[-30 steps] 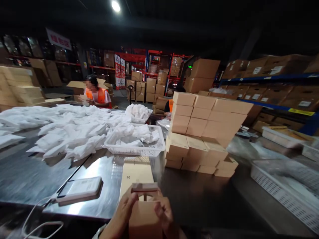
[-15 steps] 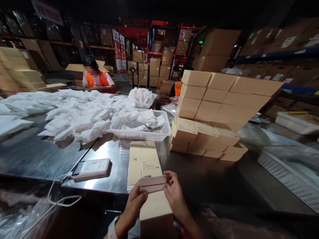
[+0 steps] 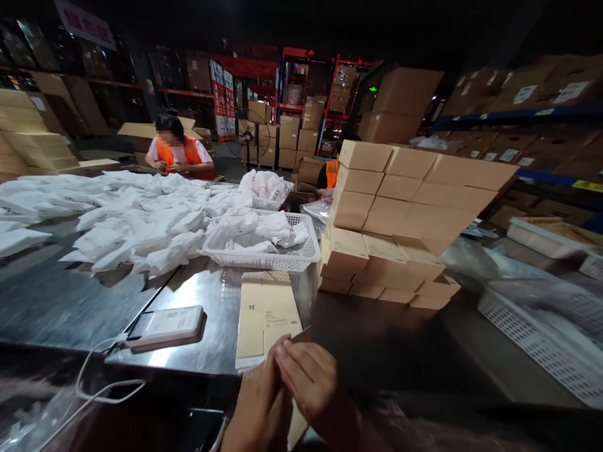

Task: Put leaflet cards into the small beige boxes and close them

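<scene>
My left hand (image 3: 257,405) and my right hand (image 3: 308,383) are pressed together at the bottom centre around a small brown cardboard box (image 3: 296,422), which is mostly hidden between them. Both hands have their fingers closed on it. A corner of the box's flap (image 3: 301,335) sticks up above my right fingers. Just beyond my hands a stack of flat beige folded cartons (image 3: 266,314) lies on the steel table (image 3: 61,307).
A white phone (image 3: 164,325) with a cable lies left of the cartons. A white basket (image 3: 264,246) and a heap of white bagged items (image 3: 127,220) sit further back. A stack of brown boxes (image 3: 400,220) stands to the right. A person in an orange vest (image 3: 176,154) works at the far side.
The box was held upright with its red-striped white end showing between my fingertips. Now my hands have closed over it and that end is hidden.
</scene>
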`<state>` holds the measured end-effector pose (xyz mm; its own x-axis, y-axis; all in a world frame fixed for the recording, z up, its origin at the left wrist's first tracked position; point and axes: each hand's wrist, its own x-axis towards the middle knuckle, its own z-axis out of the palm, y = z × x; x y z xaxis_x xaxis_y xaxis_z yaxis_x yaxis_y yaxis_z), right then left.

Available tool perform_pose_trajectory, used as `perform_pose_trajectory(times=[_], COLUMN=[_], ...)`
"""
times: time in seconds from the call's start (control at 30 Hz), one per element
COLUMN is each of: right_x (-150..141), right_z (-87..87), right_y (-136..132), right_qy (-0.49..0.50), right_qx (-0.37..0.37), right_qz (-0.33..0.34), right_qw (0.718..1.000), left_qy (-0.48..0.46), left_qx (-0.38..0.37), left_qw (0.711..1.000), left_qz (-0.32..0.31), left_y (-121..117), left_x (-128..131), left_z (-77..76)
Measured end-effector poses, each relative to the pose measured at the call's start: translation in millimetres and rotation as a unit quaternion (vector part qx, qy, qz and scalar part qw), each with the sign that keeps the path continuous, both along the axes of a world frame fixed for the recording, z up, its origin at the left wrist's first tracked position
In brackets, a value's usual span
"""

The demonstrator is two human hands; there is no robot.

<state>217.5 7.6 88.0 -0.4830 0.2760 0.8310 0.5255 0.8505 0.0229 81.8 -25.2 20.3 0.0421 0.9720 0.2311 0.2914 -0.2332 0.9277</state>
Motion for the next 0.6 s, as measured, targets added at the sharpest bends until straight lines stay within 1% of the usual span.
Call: perform_pose_trajectory(times=[0.13,0.27,0.37,0.4,0.5,0.57,0.6], right_x=[-5,-10,-6,-4,6,12,14], right_z=[5.3,1.2,-5.8,-7.9,-12.4,-13.7,-14.1], right_y=[-4,-6,2,5,16,19,19], right_qy=[0.002,0.023,0.044,0.057,0.103,0.097,0.082], right_qx=[-0.028,-0.021,0.000,-0.006,-0.070,-0.099,-0.096], right_qz=[-0.008,-0.019,-0.038,-0.043,-0.025,0.002,0.009], right_qw=[1.000,0.999,0.998,0.997,0.992,0.990,0.992], left_qy=[0.090,0.127,0.104,0.088,0.051,0.040,0.035], left_qx=[0.029,0.036,0.035,0.024,-0.024,-0.033,-0.027], left_qw=[0.995,0.991,0.994,0.996,0.998,0.998,0.999], left_qz=[0.012,0.016,0.015,0.016,0.024,0.024,0.022], left_y=[0,-3,-3,-2,1,1,1], left_x=[-2,1,6,8,12,14,14], left_z=[8.9,15.2,24.2,27.4,34.3,35.6,35.5])
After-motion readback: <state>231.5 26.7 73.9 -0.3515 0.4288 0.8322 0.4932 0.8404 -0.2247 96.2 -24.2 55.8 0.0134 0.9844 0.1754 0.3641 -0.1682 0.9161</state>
